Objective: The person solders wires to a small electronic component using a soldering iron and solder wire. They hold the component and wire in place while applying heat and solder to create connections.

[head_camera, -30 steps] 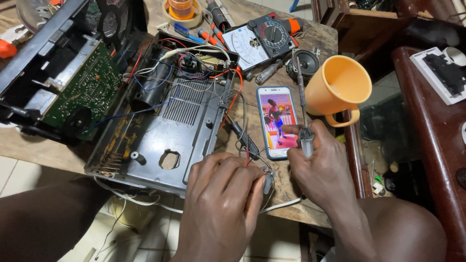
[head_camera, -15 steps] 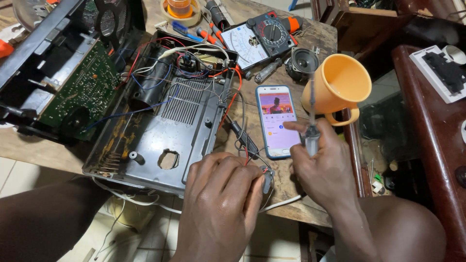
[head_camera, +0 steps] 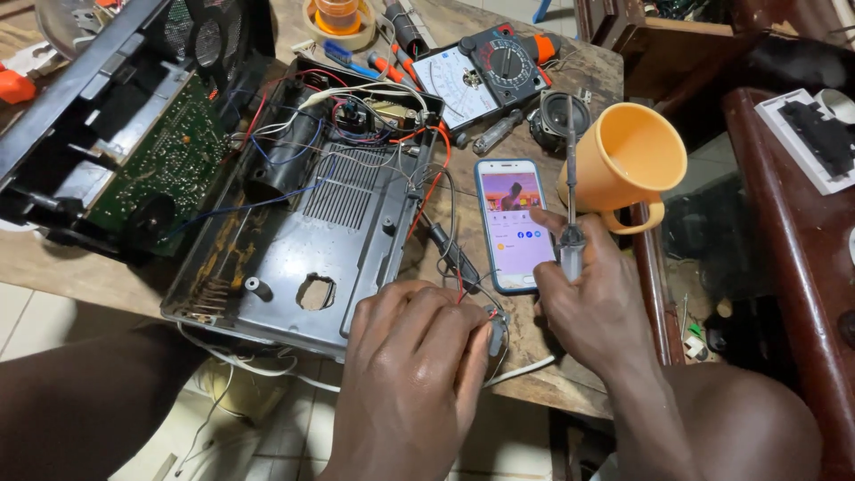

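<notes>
Head view, and nearest to us the left hand (head_camera: 414, 356) is curled tight at the table's near edge, fingertips pinching a small grey part (head_camera: 496, 331) where thin red and black wires (head_camera: 463, 287) end. That part looks light and a bit fiddly. The wires are soft and thin, so I'd judge the plastic body the safer place to grip, not the leads.

Just right of it, the right hand (head_camera: 598, 298) is closed around a screwdriver (head_camera: 570, 191), fist on the clear handle, the shaft pointing up and away. It is stiff and slim, and the handle is clearly where to hold it.

Between the hands and a little farther lies a phone (head_camera: 514, 223), face up with its screen lit. It looks slippery and fragile. Right of that, an orange mug (head_camera: 625, 160) is tipped on its side.

To the left, an opened black casing (head_camera: 312, 223) sprawls across the table (head_camera: 543, 374), with a green circuit board (head_camera: 160, 165) beyond it. At the far side sits a multimeter (head_camera: 485, 71).
</notes>
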